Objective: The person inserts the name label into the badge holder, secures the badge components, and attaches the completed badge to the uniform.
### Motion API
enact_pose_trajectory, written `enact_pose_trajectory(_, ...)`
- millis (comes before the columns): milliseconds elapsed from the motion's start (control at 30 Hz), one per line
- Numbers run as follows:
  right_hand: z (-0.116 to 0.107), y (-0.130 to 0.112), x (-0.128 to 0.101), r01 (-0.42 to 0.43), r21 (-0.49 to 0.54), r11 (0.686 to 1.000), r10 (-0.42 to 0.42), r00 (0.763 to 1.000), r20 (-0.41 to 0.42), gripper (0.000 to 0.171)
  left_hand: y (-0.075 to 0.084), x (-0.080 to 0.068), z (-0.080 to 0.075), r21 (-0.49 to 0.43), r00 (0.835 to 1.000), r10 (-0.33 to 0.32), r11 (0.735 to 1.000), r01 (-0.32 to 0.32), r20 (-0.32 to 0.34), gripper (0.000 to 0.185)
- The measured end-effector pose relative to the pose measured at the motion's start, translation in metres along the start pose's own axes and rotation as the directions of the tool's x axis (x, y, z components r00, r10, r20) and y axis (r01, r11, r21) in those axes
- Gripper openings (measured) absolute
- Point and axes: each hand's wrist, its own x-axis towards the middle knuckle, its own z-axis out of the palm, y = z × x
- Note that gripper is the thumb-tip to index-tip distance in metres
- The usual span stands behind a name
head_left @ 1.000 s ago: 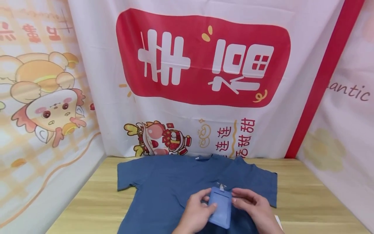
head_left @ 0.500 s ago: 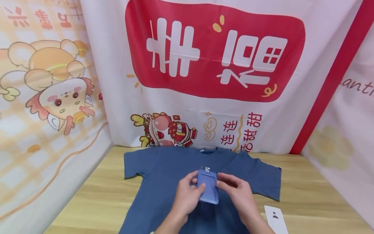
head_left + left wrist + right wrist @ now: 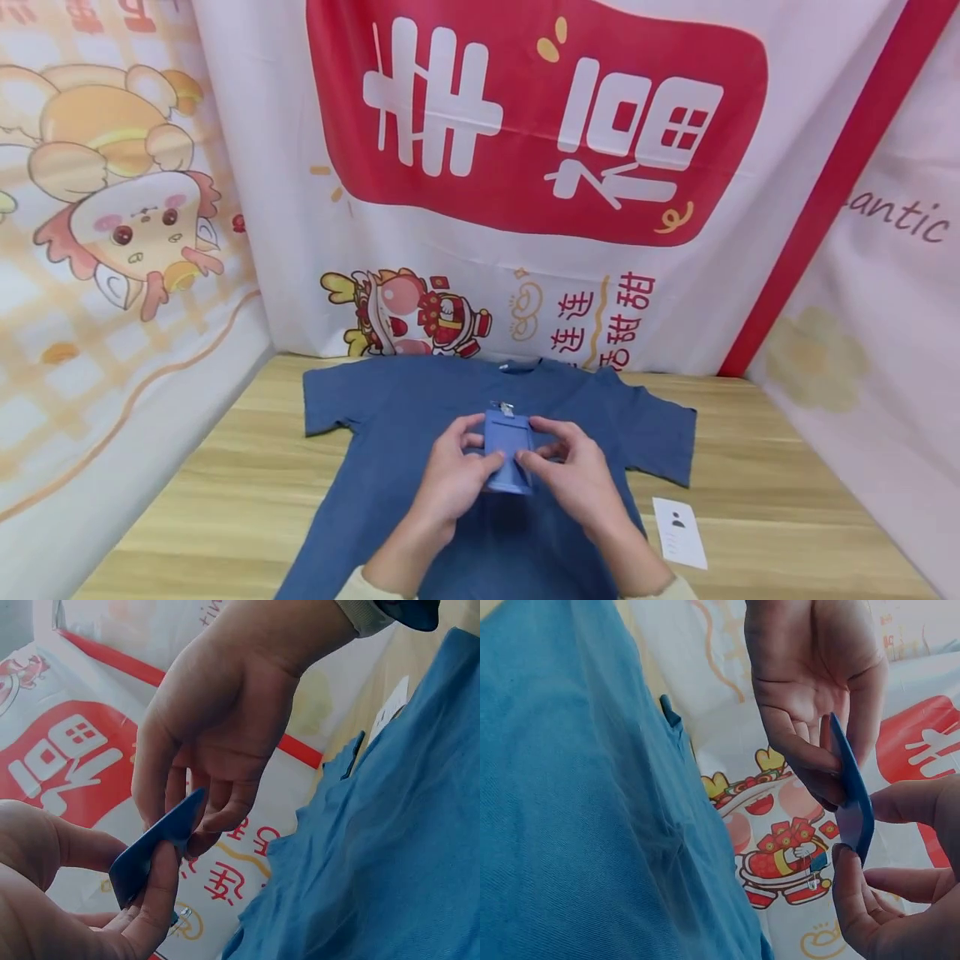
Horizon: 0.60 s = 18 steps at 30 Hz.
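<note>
A blue T-shirt (image 3: 405, 417) lies flat on the wooden table (image 3: 225, 475), collar towards the back wall. Above its chest both hands hold a blue badge holder (image 3: 508, 460) with a small metal clip (image 3: 506, 408) at its top. My left hand (image 3: 471, 450) pinches the holder's left edge and my right hand (image 3: 546, 452) pinches its right edge. The left wrist view shows the holder (image 3: 154, 851) edge-on between left thumb and fingers (image 3: 161, 889) and the right hand (image 3: 217, 757). The right wrist view shows the holder (image 3: 853, 787) between both hands over the shirt (image 3: 570, 795).
A white card (image 3: 678, 532) with a small dark portrait mark lies on the table right of the shirt. Printed cloth banners (image 3: 525, 167) enclose the table at the back and on both sides. Bare wood shows left and right of the shirt.
Both hands have carried the badge holder away from me, up the shirt towards the collar. The head view has shifted, and the white card at the right has come into sight.
</note>
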Motion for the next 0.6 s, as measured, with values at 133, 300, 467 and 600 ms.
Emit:
enact_pose_trajectory(133, -0.001, -0.001, -0.001, -0.030, 0.030, 0.999, 0.029, 0.999, 0.025, 0.053, 0.001, 0.000, 0.000, -0.012, 1.000, -0.025, 1.000, 0.025, 0.016, 0.063)
enact_pose_trajectory(300, -0.002, -0.001, -0.001, -0.071, 0.127, 0.989, 0.066, 0.997, 0.048, 0.063, 0.000, 0.001, -0.001, -0.005, 0.999, -0.037, 0.999, 0.037, 0.003, 0.062)
enact_pose_trajectory(467, -0.001, 0.002, 0.002, -0.111, 0.154, 0.982, 0.102, 0.993, 0.061, 0.069, -0.004, 0.005, -0.002, 0.000, 0.999, -0.038, 0.999, 0.038, -0.003, 0.062)
enact_pose_trajectory(600, 0.000, 0.008, 0.005, -0.135, 0.156, 0.978, 0.122, 0.988, 0.091, 0.072, -0.010, 0.010, -0.003, 0.003, 0.998, -0.066, 0.998, 0.066, 0.005, 0.063)
